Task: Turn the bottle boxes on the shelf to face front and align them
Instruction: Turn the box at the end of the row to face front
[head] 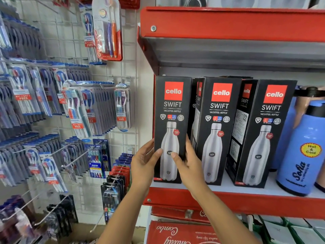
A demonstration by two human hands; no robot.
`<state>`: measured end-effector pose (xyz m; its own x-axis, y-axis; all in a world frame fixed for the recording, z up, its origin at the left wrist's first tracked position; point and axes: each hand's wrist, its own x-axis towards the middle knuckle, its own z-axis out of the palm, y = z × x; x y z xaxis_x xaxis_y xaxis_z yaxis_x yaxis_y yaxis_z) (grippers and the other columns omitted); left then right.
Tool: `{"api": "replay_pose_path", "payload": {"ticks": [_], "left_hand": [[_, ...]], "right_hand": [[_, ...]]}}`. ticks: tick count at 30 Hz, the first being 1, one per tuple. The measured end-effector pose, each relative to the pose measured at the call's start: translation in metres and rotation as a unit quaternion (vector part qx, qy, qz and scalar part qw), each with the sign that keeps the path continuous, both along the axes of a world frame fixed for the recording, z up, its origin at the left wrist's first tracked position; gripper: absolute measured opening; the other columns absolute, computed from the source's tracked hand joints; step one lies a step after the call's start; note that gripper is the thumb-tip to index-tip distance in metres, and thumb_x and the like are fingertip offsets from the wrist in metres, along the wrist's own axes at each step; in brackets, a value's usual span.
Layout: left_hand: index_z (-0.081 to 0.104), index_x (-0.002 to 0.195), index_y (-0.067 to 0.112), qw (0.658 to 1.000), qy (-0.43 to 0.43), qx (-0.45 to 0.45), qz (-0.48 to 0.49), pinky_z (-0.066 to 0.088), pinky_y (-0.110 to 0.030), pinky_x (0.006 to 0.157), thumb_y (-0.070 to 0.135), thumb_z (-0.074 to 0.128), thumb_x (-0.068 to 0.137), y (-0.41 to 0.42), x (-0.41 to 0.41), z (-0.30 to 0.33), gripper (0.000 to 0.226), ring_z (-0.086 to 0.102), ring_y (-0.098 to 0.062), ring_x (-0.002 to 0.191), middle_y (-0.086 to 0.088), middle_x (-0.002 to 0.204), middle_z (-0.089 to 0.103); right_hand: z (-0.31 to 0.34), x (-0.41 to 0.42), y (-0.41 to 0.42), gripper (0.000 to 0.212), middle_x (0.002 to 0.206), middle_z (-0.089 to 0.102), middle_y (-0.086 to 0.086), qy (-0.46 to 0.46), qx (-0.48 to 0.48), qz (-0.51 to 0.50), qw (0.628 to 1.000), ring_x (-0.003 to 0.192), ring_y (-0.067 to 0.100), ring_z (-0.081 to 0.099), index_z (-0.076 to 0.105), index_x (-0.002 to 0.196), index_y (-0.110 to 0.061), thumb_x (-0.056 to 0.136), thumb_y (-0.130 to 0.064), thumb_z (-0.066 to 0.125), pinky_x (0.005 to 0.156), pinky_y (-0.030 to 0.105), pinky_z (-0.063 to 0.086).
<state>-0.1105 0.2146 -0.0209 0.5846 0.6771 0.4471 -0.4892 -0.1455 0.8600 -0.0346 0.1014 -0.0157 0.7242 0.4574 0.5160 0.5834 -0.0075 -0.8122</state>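
Three black Cello Swift bottle boxes stand on the red shelf (pixel 246 202). The left box (pixel 173 110) faces front at the shelf's left end. My left hand (pixel 145 160) grips its lower left edge and my right hand (pixel 189 162) grips its lower right edge, thumbs on the front face. The middle box (pixel 219 120) faces front, close beside it. The right box (pixel 265 131) is turned slightly, so its left side panel shows. More black boxes stand behind the front row, mostly hidden.
A blue flask (pixel 304 152) marked Hot & Cold stands right of the boxes. Another red shelf (pixel 228 23) hangs above. Toothbrush packs (pixel 79 111) hang on a wire grid to the left. Red cartons (pixel 179 231) sit below.
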Motion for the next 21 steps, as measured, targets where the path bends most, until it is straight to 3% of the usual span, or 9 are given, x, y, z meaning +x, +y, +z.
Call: {"api": "replay_pose_path", "payload": {"ticks": [5, 10, 13, 16, 21], "left_hand": [[0.047, 0.141, 0.025, 0.999, 0.027, 0.024, 0.020, 0.037, -0.014, 0.102, 0.030, 0.055, 0.096, -0.009, -0.006, -0.004, 0.047, 0.045, 0.002, 0.132, 0.014, 0.142, 0.050], [0.041, 0.129, 0.045, 0.995, 0.043, 0.082, 0.042, 0.032, 0.005, 0.091, 0.028, 0.043, 0.100, -0.025, -0.016, -0.006, 0.033, 0.039, 0.032, 0.113, 0.036, 0.127, 0.046], [0.040, 0.135, 0.039, 0.995, 0.039, 0.075, 0.048, 0.031, 0.007, 0.090, 0.029, 0.043, 0.100, -0.031, -0.020, -0.007, 0.037, 0.037, 0.037, 0.109, 0.034, 0.130, 0.044], [0.040, 0.144, 0.026, 0.996, 0.043, 0.053, 0.056, 0.030, 0.008, 0.091, 0.032, 0.043, 0.099, -0.034, -0.025, -0.010, 0.046, 0.036, 0.037, 0.109, 0.026, 0.137, 0.043], [0.042, 0.144, 0.026, 0.996, 0.045, 0.046, 0.059, 0.031, 0.004, 0.097, 0.041, 0.042, 0.093, -0.043, -0.033, -0.011, 0.053, 0.035, 0.031, 0.119, 0.021, 0.142, 0.045]], "right_hand": [[0.001, -0.015, -0.008, 0.067, 0.155, 0.014, -0.027, 0.058, 0.021, 0.033, 0.998, 0.149, 0.000, 0.018, 0.013, 0.156, -0.036, 0.099, -0.038, 0.049, 0.123, 0.031, 0.019], [-0.003, -0.028, -0.012, 0.067, 0.161, 0.020, -0.023, 0.114, 0.047, 0.052, 0.991, 0.146, -0.006, 0.018, 0.018, 0.156, -0.036, 0.096, -0.046, 0.044, 0.120, 0.023, 0.018], [-0.003, -0.035, -0.014, 0.067, 0.160, 0.019, -0.024, 0.128, 0.050, 0.064, 0.988, 0.145, -0.007, 0.018, 0.019, 0.156, -0.036, 0.095, -0.047, 0.044, 0.122, 0.026, 0.018], [-0.002, -0.042, -0.020, 0.064, 0.154, 0.020, -0.028, 0.145, 0.055, 0.080, 0.985, 0.142, -0.010, 0.018, 0.019, 0.154, -0.038, 0.096, -0.043, 0.045, 0.118, 0.021, 0.018], [-0.004, -0.052, -0.028, 0.077, 0.152, 0.019, -0.032, 0.155, 0.064, 0.090, 0.982, 0.143, -0.011, 0.017, 0.018, 0.153, -0.042, 0.083, -0.056, 0.045, 0.121, 0.025, 0.017]]}}
